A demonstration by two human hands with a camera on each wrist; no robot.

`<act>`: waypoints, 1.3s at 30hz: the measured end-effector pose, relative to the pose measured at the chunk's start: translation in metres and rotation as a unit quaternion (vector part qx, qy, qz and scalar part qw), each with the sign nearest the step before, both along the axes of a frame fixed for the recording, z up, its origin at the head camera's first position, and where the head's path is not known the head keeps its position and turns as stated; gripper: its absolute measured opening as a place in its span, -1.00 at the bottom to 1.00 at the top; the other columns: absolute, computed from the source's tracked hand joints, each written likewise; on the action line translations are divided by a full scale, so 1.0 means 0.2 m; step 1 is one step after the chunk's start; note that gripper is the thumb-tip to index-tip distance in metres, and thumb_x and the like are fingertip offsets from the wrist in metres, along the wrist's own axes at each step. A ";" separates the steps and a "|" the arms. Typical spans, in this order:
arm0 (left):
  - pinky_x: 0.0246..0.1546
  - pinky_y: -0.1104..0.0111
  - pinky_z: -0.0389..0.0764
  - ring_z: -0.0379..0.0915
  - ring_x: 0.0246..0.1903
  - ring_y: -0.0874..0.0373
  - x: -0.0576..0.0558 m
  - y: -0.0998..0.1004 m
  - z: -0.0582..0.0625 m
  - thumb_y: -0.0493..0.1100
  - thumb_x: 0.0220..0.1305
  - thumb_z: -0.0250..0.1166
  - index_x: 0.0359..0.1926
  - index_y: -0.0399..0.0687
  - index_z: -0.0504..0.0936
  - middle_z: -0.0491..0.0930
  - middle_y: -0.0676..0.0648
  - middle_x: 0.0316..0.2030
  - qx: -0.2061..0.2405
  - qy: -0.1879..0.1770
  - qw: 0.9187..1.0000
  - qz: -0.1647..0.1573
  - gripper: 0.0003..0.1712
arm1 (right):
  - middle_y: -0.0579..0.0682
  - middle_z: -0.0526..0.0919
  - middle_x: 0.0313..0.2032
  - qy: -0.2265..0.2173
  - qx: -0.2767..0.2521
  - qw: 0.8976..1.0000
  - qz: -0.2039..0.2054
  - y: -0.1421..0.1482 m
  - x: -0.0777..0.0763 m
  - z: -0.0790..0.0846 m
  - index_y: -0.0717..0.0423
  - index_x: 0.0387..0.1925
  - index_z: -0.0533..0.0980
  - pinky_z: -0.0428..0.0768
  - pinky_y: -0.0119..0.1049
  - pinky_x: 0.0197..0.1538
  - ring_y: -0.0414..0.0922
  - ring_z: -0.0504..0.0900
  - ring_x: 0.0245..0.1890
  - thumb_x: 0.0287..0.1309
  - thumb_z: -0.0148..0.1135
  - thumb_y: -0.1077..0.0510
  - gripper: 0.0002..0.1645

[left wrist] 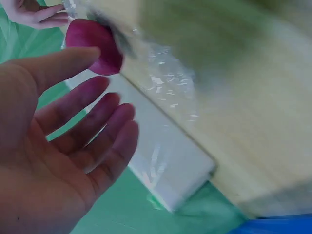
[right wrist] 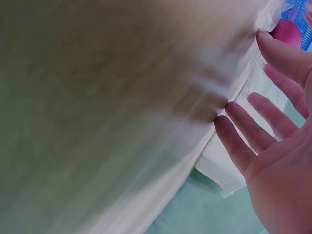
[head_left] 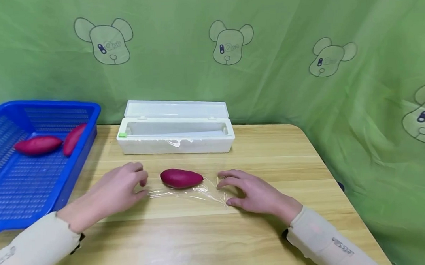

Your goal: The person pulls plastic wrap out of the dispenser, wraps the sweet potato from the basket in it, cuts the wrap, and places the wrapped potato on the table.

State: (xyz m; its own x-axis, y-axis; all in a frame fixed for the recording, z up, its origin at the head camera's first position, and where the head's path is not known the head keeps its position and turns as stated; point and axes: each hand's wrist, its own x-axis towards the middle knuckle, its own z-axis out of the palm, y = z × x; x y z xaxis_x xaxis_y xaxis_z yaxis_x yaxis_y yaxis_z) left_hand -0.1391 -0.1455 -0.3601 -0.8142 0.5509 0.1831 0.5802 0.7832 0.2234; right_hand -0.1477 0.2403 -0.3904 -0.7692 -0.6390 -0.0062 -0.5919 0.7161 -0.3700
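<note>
A purple-red sweet potato lies on a sheet of clear cling film on the wooden table. My left hand is to its left at the film's left end; the left wrist view shows that hand with fingers apart, bent slightly, and nothing in them. On the right, my right hand has its fingertips down at the film's right end. Seen from the right wrist, the fingers are spread and nearly straight, with several tips touching the film or table; which of the two is unclear.
Behind the film stands a white cling film dispenser box with its lid raised. A blue plastic basket at the left contains two more sweet potatoes. Green cloth hangs behind the wooden table and along its right edge.
</note>
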 end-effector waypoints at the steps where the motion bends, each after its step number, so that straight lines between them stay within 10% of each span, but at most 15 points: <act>1: -0.41 0.30 0.60 0.43 -0.40 0.23 0.01 -0.02 -0.01 -0.13 0.15 0.65 -0.38 0.02 0.69 0.57 0.08 -0.37 -0.006 -0.007 1.000 -0.002 -0.75 | -0.02 0.49 0.52 0.000 -0.002 1.000 -0.002 0.00 0.00 0.00 -0.19 0.25 0.63 0.51 0.20 0.51 0.12 0.52 0.49 0.28 0.55 0.04 -0.48; 17: -0.37 0.32 0.63 0.42 -0.42 0.31 0.02 -0.08 -0.14 -0.37 0.20 0.55 -0.46 0.11 0.67 0.55 0.15 -0.45 0.006 -0.011 0.999 -0.045 -0.70 | -0.01 0.65 0.35 0.035 -0.002 0.999 0.028 0.01 0.01 0.00 -0.21 -0.26 0.70 0.61 0.11 0.43 0.06 0.62 0.38 0.24 0.51 0.07 -0.90; 23: -0.40 0.36 0.55 0.36 -0.44 0.34 0.03 -0.09 -0.14 -0.34 0.25 0.53 -0.43 0.12 0.58 0.50 0.20 -0.46 0.014 -0.027 0.999 -0.036 -0.67 | -0.03 0.64 0.36 0.029 0.014 0.999 0.026 0.00 0.01 0.01 -0.23 -0.26 0.66 0.58 0.09 0.46 0.06 0.60 0.40 0.11 0.63 -0.24 -0.66; 39: -0.08 0.12 0.82 0.76 -0.18 0.13 0.07 -0.16 -0.13 -0.37 0.23 0.54 -0.26 0.07 0.74 0.76 0.16 -0.27 0.136 -0.053 0.989 -0.023 -0.77 | -0.15 0.76 0.15 0.032 -0.075 0.997 0.007 0.01 0.02 0.02 -0.23 -0.32 0.69 0.67 0.00 0.31 -0.15 0.58 0.22 0.25 0.55 0.13 -0.83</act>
State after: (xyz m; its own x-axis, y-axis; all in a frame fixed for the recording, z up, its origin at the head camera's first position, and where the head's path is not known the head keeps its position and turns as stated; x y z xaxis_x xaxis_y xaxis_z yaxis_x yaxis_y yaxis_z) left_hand -0.1256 -0.1771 -0.3859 -0.8118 0.5305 0.2440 0.5759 0.6586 0.4844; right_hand -0.1433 0.2428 -0.3862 -0.7562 -0.6397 0.1379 -0.6267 0.6474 -0.4336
